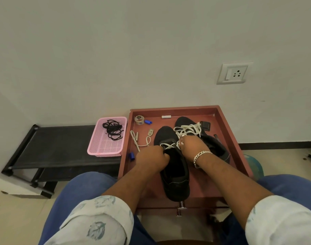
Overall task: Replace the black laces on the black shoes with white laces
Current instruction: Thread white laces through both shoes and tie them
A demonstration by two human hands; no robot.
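Note:
Two black shoes lie on a reddish-brown tray table (228, 131). The near shoe (175, 175) has a white lace (168, 145) crossed through its lower eyelets. My left hand (152, 157) grips the shoe's left edge by the eyelets. My right hand (191, 145) pinches the white lace at the right eyelets. The far shoe (216, 145) carries a white lace (188, 129) threaded and bunched on top. The lace's loose end (138, 140) trails on the tray to the left. The removed black laces (113, 129) lie in a pink basket (105, 149).
On the tray sit a tape roll (139, 119), two blue caps (148, 122) (132, 156), a small white stick (166, 116) and a black object (205, 125). A black low rack (50, 152) holds the basket. A wall socket (234, 73) is at the right.

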